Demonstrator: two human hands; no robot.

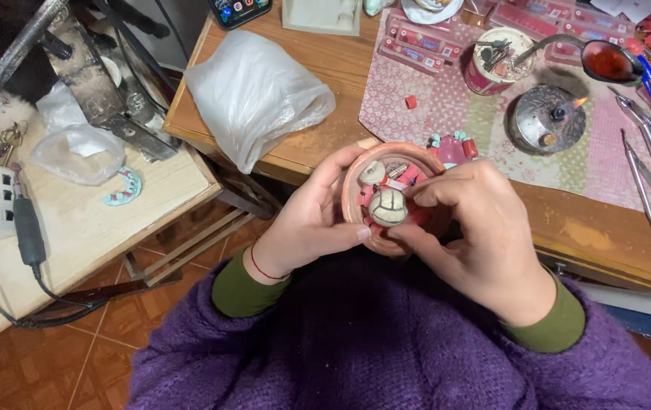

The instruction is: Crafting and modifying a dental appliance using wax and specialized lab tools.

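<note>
My left hand (306,224) cups a small terracotta bowl (365,163) from the left, thumb on its rim. The bowl holds pink wax bits and small pale stone-like pieces. My right hand (477,228) reaches in from the right, its fingertips pinching a rounded cream-coloured piece with dark grooves (388,206) at the bowl's near side. Both hands hover over my lap at the desk's front edge. Purple sleeves with green cuffs cover my forearms.
The wooden desk (325,76) carries a patterned cloth, a lit metal burner (547,118), a pink cup of tools (498,59), several metal instruments (648,163) and a white plastic bag (253,91). A lower table at left holds a teal dental piece (123,187) and cables.
</note>
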